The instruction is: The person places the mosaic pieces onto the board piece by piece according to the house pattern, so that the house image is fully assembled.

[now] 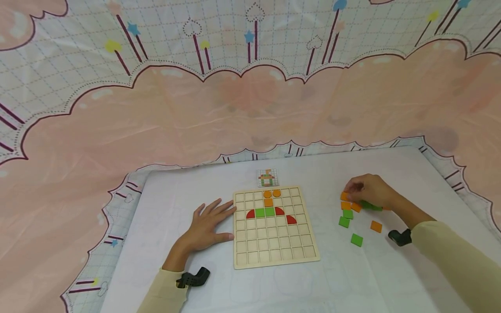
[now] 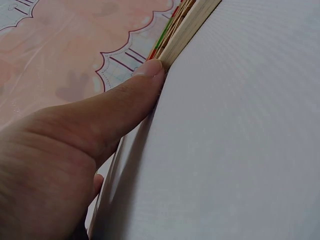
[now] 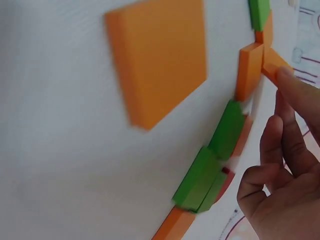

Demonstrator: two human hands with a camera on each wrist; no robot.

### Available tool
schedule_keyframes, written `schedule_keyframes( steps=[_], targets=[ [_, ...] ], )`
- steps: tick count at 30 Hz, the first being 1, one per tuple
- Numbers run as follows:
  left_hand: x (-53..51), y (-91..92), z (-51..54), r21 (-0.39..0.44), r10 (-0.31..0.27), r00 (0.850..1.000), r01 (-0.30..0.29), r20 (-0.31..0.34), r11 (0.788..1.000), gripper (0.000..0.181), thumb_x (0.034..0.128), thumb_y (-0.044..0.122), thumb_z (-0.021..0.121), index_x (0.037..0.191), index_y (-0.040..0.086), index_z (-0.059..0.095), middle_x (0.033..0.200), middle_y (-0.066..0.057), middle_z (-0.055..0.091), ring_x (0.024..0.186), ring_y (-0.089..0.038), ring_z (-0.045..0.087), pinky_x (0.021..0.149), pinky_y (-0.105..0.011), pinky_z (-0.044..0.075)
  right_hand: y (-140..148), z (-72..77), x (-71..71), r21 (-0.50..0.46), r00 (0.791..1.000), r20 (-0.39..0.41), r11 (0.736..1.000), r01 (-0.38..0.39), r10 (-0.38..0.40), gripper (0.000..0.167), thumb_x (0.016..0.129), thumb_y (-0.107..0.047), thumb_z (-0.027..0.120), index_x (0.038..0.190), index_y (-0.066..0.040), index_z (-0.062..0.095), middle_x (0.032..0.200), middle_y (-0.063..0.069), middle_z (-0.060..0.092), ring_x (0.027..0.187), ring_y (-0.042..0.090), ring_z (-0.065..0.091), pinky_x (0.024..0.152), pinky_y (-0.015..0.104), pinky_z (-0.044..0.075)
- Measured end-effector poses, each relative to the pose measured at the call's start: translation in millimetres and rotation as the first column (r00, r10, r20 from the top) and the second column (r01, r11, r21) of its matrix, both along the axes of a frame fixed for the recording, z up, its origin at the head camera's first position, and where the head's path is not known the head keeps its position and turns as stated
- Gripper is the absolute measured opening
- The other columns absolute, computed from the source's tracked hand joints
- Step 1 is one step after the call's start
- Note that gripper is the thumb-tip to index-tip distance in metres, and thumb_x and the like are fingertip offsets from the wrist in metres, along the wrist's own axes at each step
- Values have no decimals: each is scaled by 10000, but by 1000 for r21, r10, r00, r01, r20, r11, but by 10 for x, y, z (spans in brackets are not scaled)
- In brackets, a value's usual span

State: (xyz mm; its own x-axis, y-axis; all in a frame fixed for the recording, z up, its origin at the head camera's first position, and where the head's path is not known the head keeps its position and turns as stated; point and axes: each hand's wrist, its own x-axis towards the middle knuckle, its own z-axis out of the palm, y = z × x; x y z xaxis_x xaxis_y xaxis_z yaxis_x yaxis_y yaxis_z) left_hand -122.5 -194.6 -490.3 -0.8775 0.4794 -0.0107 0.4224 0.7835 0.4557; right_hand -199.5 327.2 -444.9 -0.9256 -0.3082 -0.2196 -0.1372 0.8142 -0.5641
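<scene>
A wooden grid board point(image 1: 274, 241) lies on the white table. It carries two orange round pieces point(image 1: 267, 194), an orange square tile point(image 1: 268, 202), two green square tiles point(image 1: 260, 213) and three red quarter-round pieces point(image 1: 291, 219). My left hand point(image 1: 209, 225) is spread flat, its thumb point(image 2: 135, 92) and a fingertip touching the board's left edge. To the right of the board, my right hand point(image 1: 368, 189) pinches an orange square tile point(image 3: 275, 66) between thumb and finger. That tile is at the far end of a loose group of orange and green tiles point(image 1: 347, 214).
A small pattern card point(image 1: 268, 178) lies just behind the board. A loose orange tile point(image 1: 376, 226) and a green tile point(image 1: 356, 240) lie nearer me, right of the board. Green pieces point(image 1: 371, 206) are partly hidden under my right hand. A patterned pink cloth point(image 1: 250, 113) hangs behind the table.
</scene>
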Motion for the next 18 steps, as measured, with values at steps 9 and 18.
schedule_keyframes(
  steps=[9,18],
  targets=[
    [-1,-4,-9,1,-3,1000,3,-4,1000,814,858,534,752,1559,251,449,1668,27,348,1581,-345,187,1199,-684,51,-268,-5,-48,-91,1000,11,996,23,-22,135,924,-214,767,1048,-161,768,1029,18,732,951,228,612,783,289,545],
    [1,-8,-25,9,-7,1000,7,-22,1000,816,856,534,754,1557,247,452,1666,17,353,1574,-354,204,1195,-688,55,-706,5,-45,-192,996,25,978,-80,86,126,877,-207,817,984,-149,781,973,-2,747,903,189,619,777,260,534]
  ],
)
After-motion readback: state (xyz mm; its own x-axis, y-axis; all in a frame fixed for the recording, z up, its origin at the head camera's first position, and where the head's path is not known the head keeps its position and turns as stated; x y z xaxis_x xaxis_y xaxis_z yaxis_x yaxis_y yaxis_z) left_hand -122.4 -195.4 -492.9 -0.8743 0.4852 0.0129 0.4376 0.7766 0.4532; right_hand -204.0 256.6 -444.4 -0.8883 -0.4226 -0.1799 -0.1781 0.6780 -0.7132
